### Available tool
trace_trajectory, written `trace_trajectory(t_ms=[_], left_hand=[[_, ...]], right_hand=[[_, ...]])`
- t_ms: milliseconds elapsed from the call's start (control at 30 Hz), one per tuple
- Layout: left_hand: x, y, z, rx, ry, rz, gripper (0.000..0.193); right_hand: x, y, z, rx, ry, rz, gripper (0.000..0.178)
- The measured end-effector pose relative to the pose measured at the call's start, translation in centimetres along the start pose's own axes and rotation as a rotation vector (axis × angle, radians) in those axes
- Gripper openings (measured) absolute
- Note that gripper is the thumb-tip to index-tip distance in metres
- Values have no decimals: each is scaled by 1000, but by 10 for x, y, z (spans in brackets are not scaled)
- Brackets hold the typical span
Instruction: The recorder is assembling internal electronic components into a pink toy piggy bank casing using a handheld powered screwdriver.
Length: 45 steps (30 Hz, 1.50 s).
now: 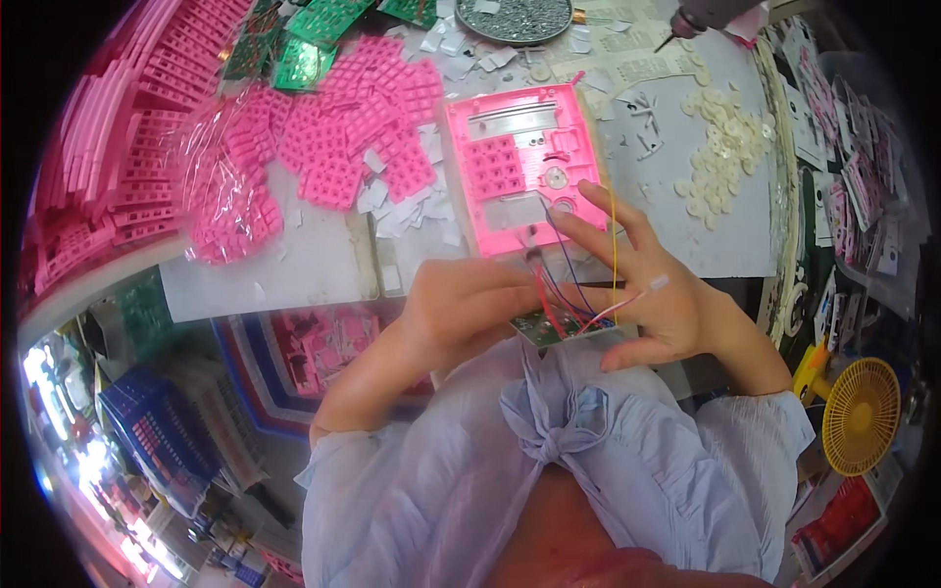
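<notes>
A small green circuit board (pixel 551 330) hangs at the near edge of the table, close to my body, with red, blue, yellow and white wires (pixel 573 279) rising from it. My left hand (pixel 466 304) is closed at its left side, fingers pinched against the board and wire ends; the exact contact is partly hidden. My right hand (pixel 657 289) has its fingers spread, with wires running between and beside them. Just beyond both hands lies a pink plastic housing (pixel 578 118), fitted with a pink key pad (pixel 493 167) and a small round part (pixel 557 177).
Pink key pads (pixel 368 108) are heaped at the left, some inside a clear bag (pixel 230 186). Green boards (pixel 304 64) and a dish of small metal parts (pixel 515 22) lie at the back. Cream discs (pixel 723 147) spread at the right, below a power screwdriver (pixel 701 18).
</notes>
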<state>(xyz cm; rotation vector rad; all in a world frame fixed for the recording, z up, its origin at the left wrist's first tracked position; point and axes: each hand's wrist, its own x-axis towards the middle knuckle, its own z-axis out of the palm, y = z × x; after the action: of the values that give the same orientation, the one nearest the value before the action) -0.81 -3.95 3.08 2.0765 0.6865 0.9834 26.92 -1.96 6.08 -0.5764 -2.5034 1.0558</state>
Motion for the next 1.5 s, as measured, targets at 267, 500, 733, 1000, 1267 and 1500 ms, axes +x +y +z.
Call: trace_trajectory(t_ms=[267, 500, 733, 1000, 1267, 1500], left_hand=[[-8, -4, 8, -356, 72, -269, 15], [-12, 2, 21, -1081, 261, -481, 23], [-39, -25, 22, -1545, 282, -526, 33], [-32, -14, 17, -1232, 320, -508, 23], [-34, -7, 11, -1000, 158, -550, 31], [-33, -9, 19, -769, 328, -417, 16]], right_hand=[[-7, 14, -8, 485, 29, -42, 65], [25, -14, 6, 530, 239, 197, 69], [26, -18, 15, 725, 148, 237, 53], [36, -6, 33, 884, 94, 186, 67], [42, 1, 42, 996, 89, 75, 79], [35, 14, 27, 903, 199, -12, 48]])
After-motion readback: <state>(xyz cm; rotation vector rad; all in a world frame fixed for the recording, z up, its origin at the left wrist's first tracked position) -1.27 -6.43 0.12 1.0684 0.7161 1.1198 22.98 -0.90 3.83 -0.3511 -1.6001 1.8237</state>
